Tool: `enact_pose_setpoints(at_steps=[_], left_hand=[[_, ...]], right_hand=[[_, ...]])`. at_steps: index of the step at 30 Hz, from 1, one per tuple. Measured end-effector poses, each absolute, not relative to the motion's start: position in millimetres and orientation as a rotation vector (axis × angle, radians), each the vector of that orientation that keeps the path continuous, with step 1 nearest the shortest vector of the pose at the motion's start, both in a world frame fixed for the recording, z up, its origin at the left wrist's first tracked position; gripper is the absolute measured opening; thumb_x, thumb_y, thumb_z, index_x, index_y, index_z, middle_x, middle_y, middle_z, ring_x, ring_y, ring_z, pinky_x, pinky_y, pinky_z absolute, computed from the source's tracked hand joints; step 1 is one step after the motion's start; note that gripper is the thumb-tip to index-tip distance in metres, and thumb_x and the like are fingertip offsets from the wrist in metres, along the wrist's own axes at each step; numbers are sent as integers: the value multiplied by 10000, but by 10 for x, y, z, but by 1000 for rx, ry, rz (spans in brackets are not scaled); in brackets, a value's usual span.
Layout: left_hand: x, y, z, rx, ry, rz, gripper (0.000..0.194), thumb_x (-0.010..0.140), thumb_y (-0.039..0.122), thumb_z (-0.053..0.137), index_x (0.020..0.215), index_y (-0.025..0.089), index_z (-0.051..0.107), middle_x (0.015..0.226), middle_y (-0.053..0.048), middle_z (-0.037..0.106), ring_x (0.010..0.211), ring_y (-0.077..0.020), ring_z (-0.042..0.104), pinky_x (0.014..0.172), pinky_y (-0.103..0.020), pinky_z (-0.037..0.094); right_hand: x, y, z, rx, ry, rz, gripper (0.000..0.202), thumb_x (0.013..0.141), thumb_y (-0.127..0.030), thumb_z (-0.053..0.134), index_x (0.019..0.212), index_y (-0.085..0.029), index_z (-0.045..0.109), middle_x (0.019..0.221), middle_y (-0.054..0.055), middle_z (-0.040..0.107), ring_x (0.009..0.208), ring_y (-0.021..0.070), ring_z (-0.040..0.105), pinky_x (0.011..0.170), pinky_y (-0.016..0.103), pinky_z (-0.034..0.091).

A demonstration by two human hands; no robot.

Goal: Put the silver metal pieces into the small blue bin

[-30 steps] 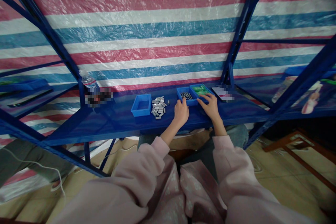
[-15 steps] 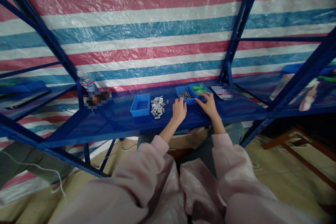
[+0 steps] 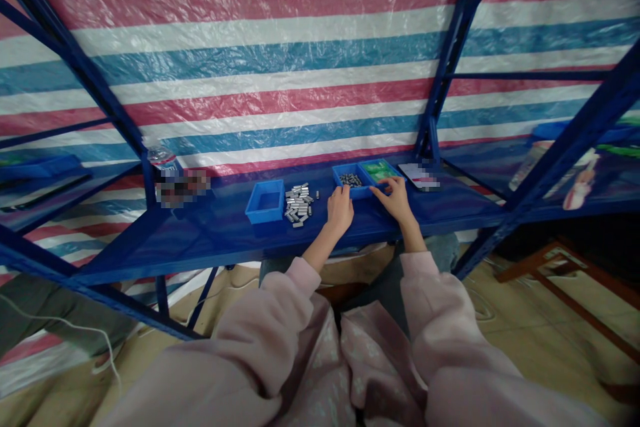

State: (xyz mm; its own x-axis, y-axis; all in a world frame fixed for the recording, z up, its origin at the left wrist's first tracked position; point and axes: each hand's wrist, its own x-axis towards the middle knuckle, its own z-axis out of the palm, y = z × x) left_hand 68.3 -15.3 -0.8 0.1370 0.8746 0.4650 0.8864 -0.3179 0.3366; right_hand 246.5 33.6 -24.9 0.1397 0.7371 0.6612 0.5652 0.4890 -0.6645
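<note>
My left hand (image 3: 341,208) is at the front rim of a blue bin (image 3: 361,193) filled with small dark metal parts (image 3: 351,180). Its fingers are pressed together, and whatever they hold is hidden. Just to the right, my right hand (image 3: 397,200) rests over the front edge of a second bin with green pieces (image 3: 377,170). The thumb and fingers of that hand are apart, with nothing visible between them. Left of my hands lies a loose pile of short silver metal cylinders (image 3: 299,203), with one cylinder (image 3: 317,195) set apart from it.
A blue bin (image 3: 265,203) with no contents visible stands left of the pile. On the blue shelf (image 3: 210,233) are a plastic bottle (image 3: 165,159) at the left and a phone-like flat object (image 3: 415,175) at the right. Blue metal posts (image 3: 440,93) frame the shelf; a striped sheet hangs behind.
The view has shifted slightly. Both hands keep nearly the same places at the two bins, with no clear change in what they hold.
</note>
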Motion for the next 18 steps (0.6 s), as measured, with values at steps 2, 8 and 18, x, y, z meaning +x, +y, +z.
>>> enact_pose_setpoints(at_steps=[2, 8, 18], left_hand=[[685, -156, -4, -2369, -1813, -930, 318, 873, 111, 456, 1187, 156, 468, 1132, -122, 550, 1099, -229, 554, 895, -339, 460], [677, -153, -7, -2412, -1810, -951, 348, 856, 121, 493, 1196, 175, 439, 1168, -116, 531, 1133, -226, 530, 912, -352, 459], [651, -51, -99, -2456, -1738, -1053, 372, 830, 96, 489, 1193, 157, 435, 1200, -119, 506, 1091, -210, 551, 954, -332, 456]], right_hand=[[2469, 351, -258, -1189, -1530, 167, 548, 729, -672, 592, 926, -162, 635, 1018, 108, 469, 800, 213, 541, 767, 431, 521], [2479, 373, -273, -1193, -1538, 135, 497, 767, -635, 571, 919, -167, 640, 1037, 122, 487, 884, 241, 554, 779, 438, 521], [2489, 371, -274, -1169, -1534, 164, 489, 762, -623, 574, 906, -163, 660, 1054, 131, 493, 854, 235, 562, 812, 464, 522]])
